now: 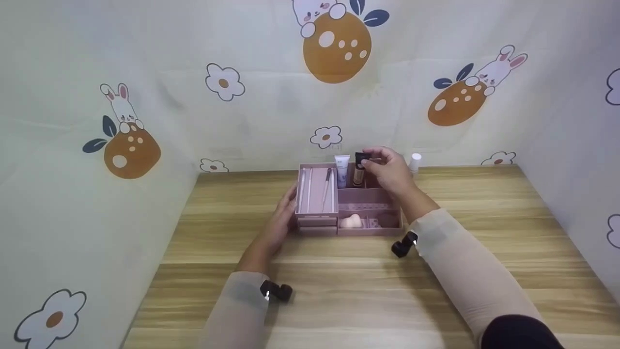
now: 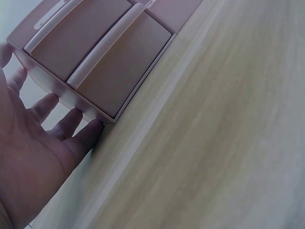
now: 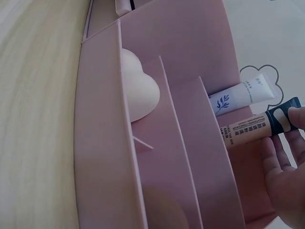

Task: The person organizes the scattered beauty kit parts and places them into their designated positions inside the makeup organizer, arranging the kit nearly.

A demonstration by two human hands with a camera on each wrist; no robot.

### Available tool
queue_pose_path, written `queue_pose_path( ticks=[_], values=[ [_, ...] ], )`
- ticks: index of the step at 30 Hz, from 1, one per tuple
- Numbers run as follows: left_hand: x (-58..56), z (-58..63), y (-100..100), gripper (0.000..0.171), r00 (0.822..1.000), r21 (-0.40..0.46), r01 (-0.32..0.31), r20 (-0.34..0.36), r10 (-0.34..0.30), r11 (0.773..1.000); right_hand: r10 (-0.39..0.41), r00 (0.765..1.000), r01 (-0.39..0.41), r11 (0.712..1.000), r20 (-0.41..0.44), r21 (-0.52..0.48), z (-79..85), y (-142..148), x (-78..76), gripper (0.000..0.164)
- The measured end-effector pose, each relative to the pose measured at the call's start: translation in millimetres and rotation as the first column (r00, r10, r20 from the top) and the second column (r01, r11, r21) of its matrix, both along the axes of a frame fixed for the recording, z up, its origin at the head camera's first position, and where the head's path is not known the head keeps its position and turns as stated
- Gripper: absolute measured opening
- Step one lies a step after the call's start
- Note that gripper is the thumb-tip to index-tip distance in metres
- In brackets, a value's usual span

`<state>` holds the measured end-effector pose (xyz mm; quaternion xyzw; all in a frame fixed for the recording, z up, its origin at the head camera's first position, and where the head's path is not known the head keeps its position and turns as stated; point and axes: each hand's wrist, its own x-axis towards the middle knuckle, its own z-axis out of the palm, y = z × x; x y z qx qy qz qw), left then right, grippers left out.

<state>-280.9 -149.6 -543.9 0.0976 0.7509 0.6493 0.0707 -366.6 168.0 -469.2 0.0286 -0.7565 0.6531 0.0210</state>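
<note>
A pink desktop organizer (image 1: 369,234) stands on the table. My right hand (image 1: 390,172) pinches the dark cap of a beige foundation tube (image 3: 248,131), whose lower end is inside a rear compartment. Beside that tube, a white tube (image 1: 342,169) with a blue leaf print stands in the same row. My left hand (image 2: 40,143) rests its fingertips along the organizer's left side wall, with the fingers nearly straight. Several thin brushes (image 1: 326,189) lie in the top left tray. A pale, cloud-shaped puff (image 3: 140,90) sits in the front compartment, with a darker rounded thing (image 1: 387,220) to its right.
Behind my right hand stands a small bottle with a white cap (image 1: 415,162). Two closed drawers (image 2: 124,62) are below the tray. A patterned cloth wall (image 1: 271,116) rises at the table's back edge and both sides. The wooden table (image 1: 339,300) extends in front.
</note>
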Motion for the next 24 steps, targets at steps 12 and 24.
queue_pose_path(
  ticks=[12, 24],
  values=[
    [-0.1, -0.3, -1, 0.049, 1.0, -0.024, -0.002, -0.005, 0.001, 1.0, -0.013, 0.999, 0.008, 0.991, 0.035, 0.134, -9.9, -1, 0.8, 0.035],
    [-2.2, -3.0, 0, 0.053, 1.0, 0.034, 0.011, -0.007, -0.01, 0.999, 0.009, 0.999, -0.01, 0.998, 0.034, 0.056, -13.1, -4, -0.4, 0.044]
  ],
)
